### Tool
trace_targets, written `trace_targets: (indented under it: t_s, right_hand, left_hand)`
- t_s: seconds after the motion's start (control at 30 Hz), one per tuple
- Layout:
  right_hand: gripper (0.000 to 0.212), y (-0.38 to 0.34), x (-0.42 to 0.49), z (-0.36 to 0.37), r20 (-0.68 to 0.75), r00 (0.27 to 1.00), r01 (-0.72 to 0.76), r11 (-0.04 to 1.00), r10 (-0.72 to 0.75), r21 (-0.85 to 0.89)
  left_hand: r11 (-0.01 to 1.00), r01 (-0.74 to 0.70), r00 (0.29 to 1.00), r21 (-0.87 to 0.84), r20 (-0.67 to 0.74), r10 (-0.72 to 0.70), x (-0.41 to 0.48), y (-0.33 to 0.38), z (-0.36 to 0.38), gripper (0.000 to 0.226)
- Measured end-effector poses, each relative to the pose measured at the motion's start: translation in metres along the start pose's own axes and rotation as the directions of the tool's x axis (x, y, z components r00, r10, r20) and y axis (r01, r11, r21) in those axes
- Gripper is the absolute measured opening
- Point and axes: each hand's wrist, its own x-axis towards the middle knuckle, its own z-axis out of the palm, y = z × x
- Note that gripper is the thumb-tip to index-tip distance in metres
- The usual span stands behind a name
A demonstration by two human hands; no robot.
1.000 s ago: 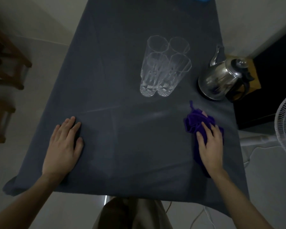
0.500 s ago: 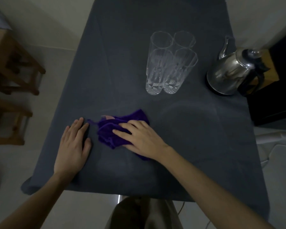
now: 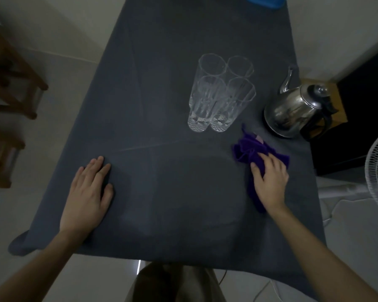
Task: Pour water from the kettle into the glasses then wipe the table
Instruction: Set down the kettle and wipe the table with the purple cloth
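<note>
Since half a second ago the purple cloth (image 3: 252,152) has swept from the near middle of the table, just beside my left hand, across to the right side, and my right hand has gone with it.

Going left to right: my left hand (image 3: 86,194) lies flat on the dark table covering (image 3: 153,51) near the left edge, fingers spread and loosely extended, holding nothing, only bracing the cloth-covered top. Right of it the covering shows a faint, paler sheen in the near middle, which I take for the wiped patch. Farther back stand four tall cut glasses (image 3: 222,93) in a tight two-by-two cluster, touching one another; I cannot tell the water level in them. Then comes my right hand (image 3: 268,180), palm down, fingers spread and pressed onto the crumpled cloth, pinning rather than gripping it; folds bunch out past the fingertips toward the far side. Just beyond, at the far right edge, sits the steel kettle (image 3: 295,112), upright, spout pointing away, near the cloth but apart from it.

I judge the pouring done and the wiping in hand. My next stroke calls for even downward pressure and a pull back leftward or nearward, keeping the cloth clear of the glass bases and the kettle.
</note>
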Motion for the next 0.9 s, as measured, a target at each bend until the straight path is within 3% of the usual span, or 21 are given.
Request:
trace_targets:
  t_s: [0.13,0.23,0.33,0.4,0.47,0.53,0.63,0.73,0.83,0.9]
  right_hand:
    - [0.051,-0.036,-0.013,0.010,-0.024,0.999,-0.047,0.999,0.047,0.017]
    - [0.048,-0.077,-0.042,0.023,0.013,0.994,0.112,0.994,-0.112,0.016]
    - [0.043,-0.127,-0.087,0.037,0.095,0.941,0.320,0.946,-0.324,0.054]
    - [0.044,-0.157,-0.120,0.045,0.139,0.862,0.475,0.873,-0.487,0.113]
    - [0.043,-0.175,-0.145,0.051,0.186,0.718,0.661,0.740,-0.671,0.121]
    - [0.041,-0.177,-0.155,0.052,0.251,0.591,0.762,0.633,-0.766,0.135]
    - [0.041,-0.150,-0.148,0.044,0.267,0.533,0.818,0.570,-0.803,0.083]
    - [0.039,-0.096,-0.137,0.031,0.163,0.594,0.798,0.603,-0.788,0.008]
    - [0.044,-0.024,-0.118,0.009,0.114,0.741,0.672,0.730,-0.662,-0.123]
    - [0.042,0.028,-0.105,-0.011,0.114,0.858,0.513,0.839,-0.501,-0.180]
  left_hand:
    - [1.000,0.005,1.000,-0.011,-0.006,-0.005,0.000,0.000,0.000,0.056]
    - [1.000,0.001,1.000,-0.005,-0.013,-0.001,0.000,0.000,0.000,0.056]
    - [1.000,-0.001,1.000,-0.006,-0.018,0.001,-0.001,0.001,0.000,0.056]
    - [1.000,-0.002,1.000,-0.007,-0.018,0.002,-0.001,0.000,0.000,0.056]
    - [1.000,-0.002,1.000,-0.006,-0.013,0.002,-0.001,0.001,0.000,0.057]
    - [1.000,0.005,1.000,-0.002,-0.007,-0.005,-0.002,0.002,0.000,0.058]
    - [1.000,0.001,1.000,-0.012,-0.018,-0.001,-0.002,0.003,0.000,0.060]
    - [1.000,-0.003,1.000,-0.005,-0.024,0.003,-0.002,0.002,0.001,0.059]
    - [1.000,-0.005,1.000,-0.004,-0.029,0.005,-0.002,0.003,0.001,0.058]
    - [1.000,-0.005,0.999,-0.002,-0.035,0.005,-0.002,0.003,0.001,0.058]
